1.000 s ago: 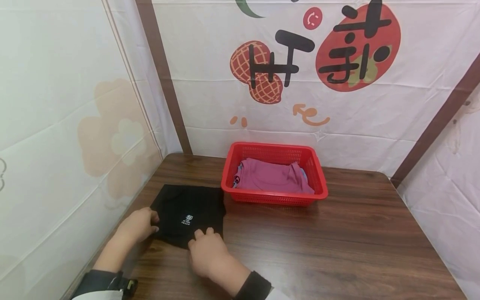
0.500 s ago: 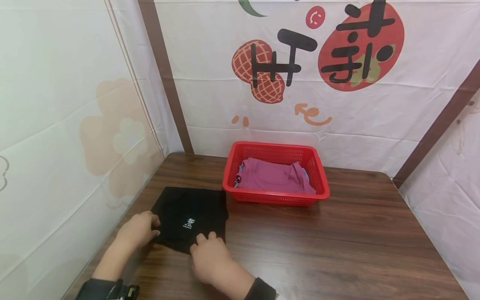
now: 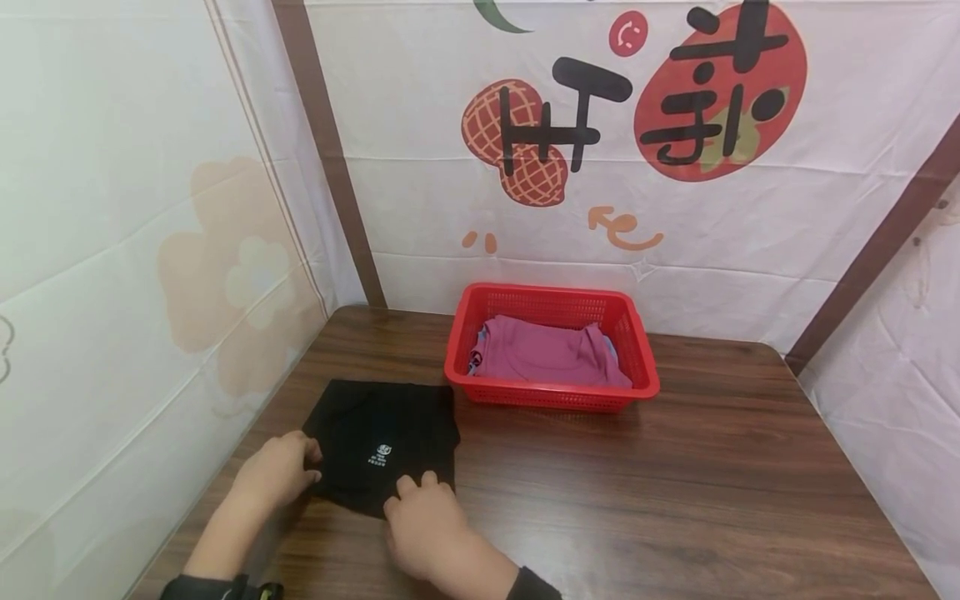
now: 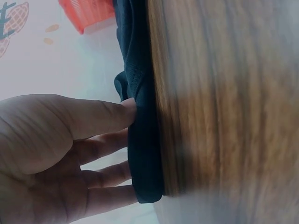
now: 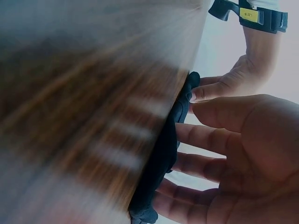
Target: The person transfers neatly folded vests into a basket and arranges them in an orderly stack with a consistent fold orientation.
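Observation:
A black folded T-shirt with a small white print lies flat at the left of the table. My left hand is at its left edge; in the left wrist view the thumb and fingertips of that hand touch the side of the cloth, with the fingers fairly straight. Along the near edge, toward the right corner, my right hand rests its fingertips on the shirt. The right wrist view shows those fingers extended against the black cloth, the thumb held apart from it.
Behind and to the right stands a red plastic basket with a folded pink garment and some blue cloth under it. The brown wooden table is bounded by a printed white curtain at the back and sides.
The black T-shirt has slid slightly toward me and to the right, with both hands moving along with it. The basket stays in place.

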`<state>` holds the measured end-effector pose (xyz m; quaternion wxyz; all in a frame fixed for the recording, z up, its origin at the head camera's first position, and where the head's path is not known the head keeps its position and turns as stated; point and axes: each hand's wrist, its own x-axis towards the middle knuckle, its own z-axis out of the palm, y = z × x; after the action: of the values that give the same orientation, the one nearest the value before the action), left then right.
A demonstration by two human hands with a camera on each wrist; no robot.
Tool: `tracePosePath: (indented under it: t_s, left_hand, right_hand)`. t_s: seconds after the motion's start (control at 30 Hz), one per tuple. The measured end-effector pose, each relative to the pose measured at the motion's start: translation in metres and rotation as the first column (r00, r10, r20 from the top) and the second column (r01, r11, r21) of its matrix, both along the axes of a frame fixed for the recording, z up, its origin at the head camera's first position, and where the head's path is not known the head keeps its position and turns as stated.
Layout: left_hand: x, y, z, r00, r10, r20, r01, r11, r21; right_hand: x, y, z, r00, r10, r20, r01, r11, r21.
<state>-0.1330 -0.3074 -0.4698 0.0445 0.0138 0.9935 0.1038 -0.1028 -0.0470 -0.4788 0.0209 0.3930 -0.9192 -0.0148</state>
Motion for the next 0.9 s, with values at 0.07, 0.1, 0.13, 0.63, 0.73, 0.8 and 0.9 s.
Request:
tracePosePath:
  t_s: [0.07,0.1,0.13,0.63,0.73,0.8,0.9]
  left_hand:
    - [0.003,0.001,-0.001,1.0,0.007,0.001,-0.007,1.0,0.011]
    - [0.004,0.002,-0.001,1.0,0.01,0.0,-0.01,1.0,0.018]
    - [0.006,0.002,-0.001,1.0,0.012,-0.003,-0.012,1.0,0.026]
    - [0.017,0.015,-0.002,0.999,0.024,-0.037,-0.023,0.999,0.027]
    - [0.019,0.02,-0.002,0.999,0.029,-0.042,-0.028,0.999,0.026]
    - [0.02,0.024,-0.001,0.999,0.03,-0.04,-0.029,0.999,0.021]
    - [0.021,0.03,0.001,0.999,0.032,-0.037,-0.031,0.999,0.014]
  right_hand:
    - [0.001,0.002,-0.002,1.0,0.005,-0.005,-0.005,1.0,-0.001]
    - [0.001,0.002,-0.002,1.0,0.007,-0.009,-0.007,1.0,0.002]
    - [0.002,0.003,-0.002,1.0,0.009,-0.011,-0.009,1.0,0.001]
    - [0.011,0.015,0.007,0.999,-0.007,0.031,0.008,1.0,-0.021]
    - [0.011,0.018,0.008,0.999,0.001,0.05,0.0,1.0,-0.025]
    - [0.011,0.021,0.007,0.998,0.005,0.064,-0.003,0.999,-0.034]
    - [0.01,0.025,0.008,0.997,0.009,0.082,-0.005,0.999,-0.047]
